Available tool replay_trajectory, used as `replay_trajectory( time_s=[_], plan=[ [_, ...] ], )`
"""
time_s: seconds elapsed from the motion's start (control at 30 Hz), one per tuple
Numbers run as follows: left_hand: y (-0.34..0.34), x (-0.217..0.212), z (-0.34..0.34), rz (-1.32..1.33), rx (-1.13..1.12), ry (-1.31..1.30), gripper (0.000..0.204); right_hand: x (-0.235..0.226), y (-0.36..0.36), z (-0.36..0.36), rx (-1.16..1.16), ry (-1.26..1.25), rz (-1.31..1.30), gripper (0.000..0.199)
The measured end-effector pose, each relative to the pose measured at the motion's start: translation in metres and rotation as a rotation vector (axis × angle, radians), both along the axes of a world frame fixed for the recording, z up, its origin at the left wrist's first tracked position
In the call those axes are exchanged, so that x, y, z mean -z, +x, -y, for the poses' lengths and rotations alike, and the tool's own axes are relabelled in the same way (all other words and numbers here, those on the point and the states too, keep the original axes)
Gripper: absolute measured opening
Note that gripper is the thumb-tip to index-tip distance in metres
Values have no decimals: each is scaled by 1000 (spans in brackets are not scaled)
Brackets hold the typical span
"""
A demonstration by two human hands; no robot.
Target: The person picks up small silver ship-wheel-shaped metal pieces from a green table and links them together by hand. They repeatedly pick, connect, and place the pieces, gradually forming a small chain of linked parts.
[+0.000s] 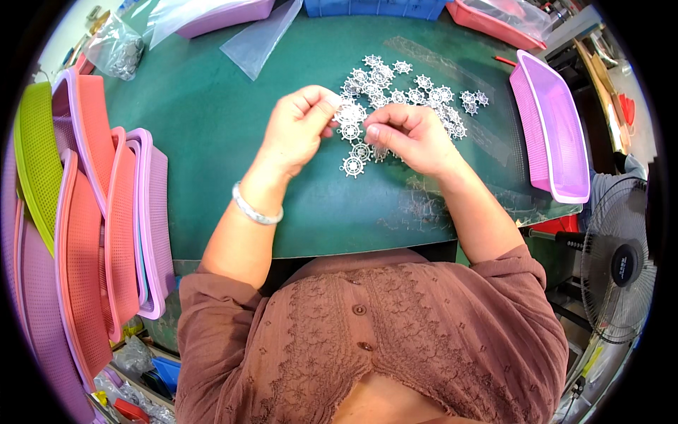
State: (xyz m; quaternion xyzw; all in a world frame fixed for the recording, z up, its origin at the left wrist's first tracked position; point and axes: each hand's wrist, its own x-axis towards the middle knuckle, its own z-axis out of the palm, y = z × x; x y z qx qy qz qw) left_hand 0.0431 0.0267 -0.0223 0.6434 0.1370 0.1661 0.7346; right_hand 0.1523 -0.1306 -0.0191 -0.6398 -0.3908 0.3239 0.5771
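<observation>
A loose pile of small silver ship's-wheel charms (378,86) lies on the green table mat (212,155), spreading toward the right. My left hand (300,127) is closed in a pinch at the pile's left edge, thumb against forefinger. Charms show right beside its fingertips, but what it grips I cannot make out. Facing it, my right hand (417,134) also pinches, its thumb and forefinger closed over the near part of the pile. Whatever lies between those fingertips is too small to tell. Some charms are partly hidden beneath the right hand.
Stacked pink, purple and green plastic baskets (92,212) crowd the left side. A purple basket (554,127) stands at the table's right edge, with a fan (621,261) beyond it. Along the back are a blue crate (374,7), a clear plastic bag (263,39) and a red tray (494,25).
</observation>
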Motion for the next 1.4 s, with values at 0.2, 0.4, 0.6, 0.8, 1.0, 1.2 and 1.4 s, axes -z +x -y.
replay_trajectory(
  time_s=[0.2, 0.4, 0.6, 0.8, 1.0, 1.2, 1.4],
  plan=[
    [-8, -3, -37, -453, 8, 893, 11, 5, 10, -4, 109, 10, 772, 12],
    [-8, 2, -27, -336, -176, 1138, 11, 10, 9, -7, 58, 24, 909, 14],
    [0, 13, 7, -275, -49, 1175, 16, 11, 9, -7, 77, -5, 910, 15],
    [5, 18, 9, -346, -73, 1118, 10, 12, 9, -7, 81, 6, 898, 15],
    [9, 22, 6, -135, -171, 673, 5, 13, 12, -7, 106, 23, 891, 15],
    [9, 20, 8, 38, -137, -13, 8, 7, 7, -5, 158, -10, 534, 19],
    [6, 10, 23, 94, -66, -356, 8, 2, 8, -3, 102, 8, 29, 21]
  ],
)
